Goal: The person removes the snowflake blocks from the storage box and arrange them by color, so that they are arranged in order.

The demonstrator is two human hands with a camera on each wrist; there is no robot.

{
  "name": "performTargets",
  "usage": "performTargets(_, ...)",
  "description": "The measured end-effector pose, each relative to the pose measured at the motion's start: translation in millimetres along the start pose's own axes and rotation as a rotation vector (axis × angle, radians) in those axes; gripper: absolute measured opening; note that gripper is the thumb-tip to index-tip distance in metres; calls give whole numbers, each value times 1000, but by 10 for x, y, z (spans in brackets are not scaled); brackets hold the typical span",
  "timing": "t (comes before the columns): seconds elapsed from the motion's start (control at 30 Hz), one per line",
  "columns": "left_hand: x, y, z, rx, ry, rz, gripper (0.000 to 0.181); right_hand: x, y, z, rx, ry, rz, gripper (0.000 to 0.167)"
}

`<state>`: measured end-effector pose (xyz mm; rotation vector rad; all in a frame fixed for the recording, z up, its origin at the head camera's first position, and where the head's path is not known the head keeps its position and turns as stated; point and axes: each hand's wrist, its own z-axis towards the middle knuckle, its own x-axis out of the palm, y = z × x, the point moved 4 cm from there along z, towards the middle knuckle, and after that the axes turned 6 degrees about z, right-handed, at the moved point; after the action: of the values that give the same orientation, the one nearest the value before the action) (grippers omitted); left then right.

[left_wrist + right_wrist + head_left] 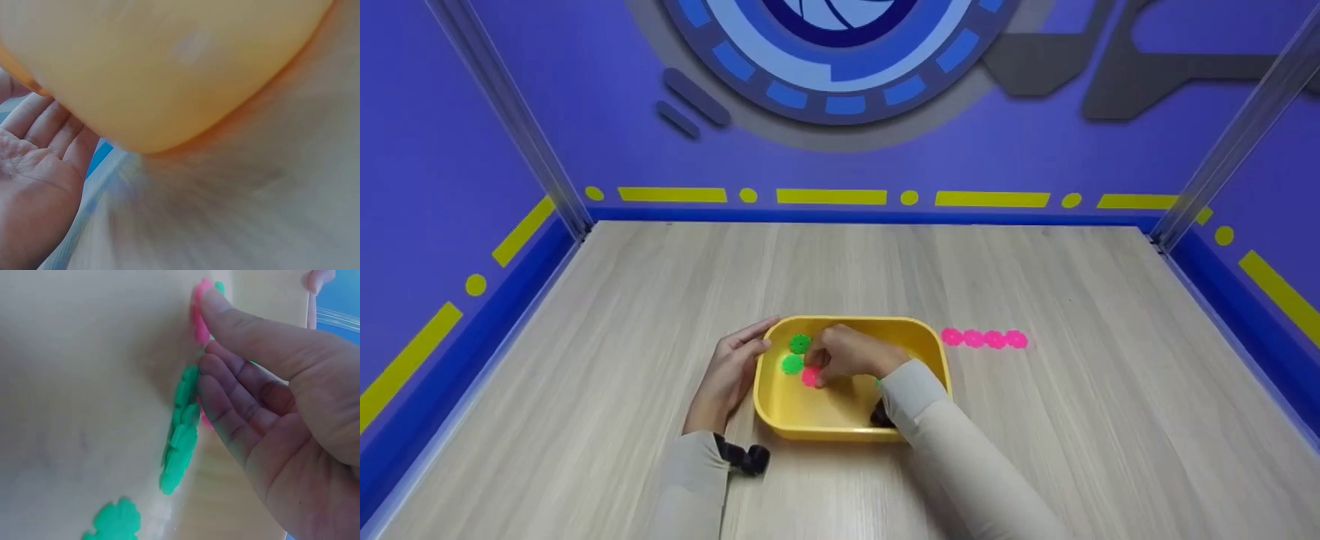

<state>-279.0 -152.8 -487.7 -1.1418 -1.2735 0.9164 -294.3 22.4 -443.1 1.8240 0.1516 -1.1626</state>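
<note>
Inside the yellow tub (847, 433), my right hand (851, 352) pinches a pink disc (811, 376).
My thumb tip lies on the disc, the other fingers curled in close to it, in the left half of the tub. Just to its left are two green discs (792, 364), one behind the other; a bit more green (879, 383) shows beside my right sleeve (915, 391), mostly hidden. My left hand (727, 379) has its fingers stretched along the outside of the tub's left end, thumb at the rim. On the table (1110, 412), a row of four pink discs (994, 340) runs out from just beside the tub's right end.
</note>
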Motion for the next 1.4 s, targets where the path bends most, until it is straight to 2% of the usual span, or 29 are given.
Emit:
performTargets(0.33,-2,4,3,-3,-3,-3,47,16,4,-9,23,21,-26,16)
performTargets(0.57,-16,-1,3,-18,-9,29,46,-11,10,-25,32,21,18,17)
performTargets(0.8,-9,4,14,-22,-17,21,46,-25,-28,-33,57,35,55,14)
performTargets(1.4,-9,9,1,-25,-4,11,47,-102,-38,-107,0,36,66,8)
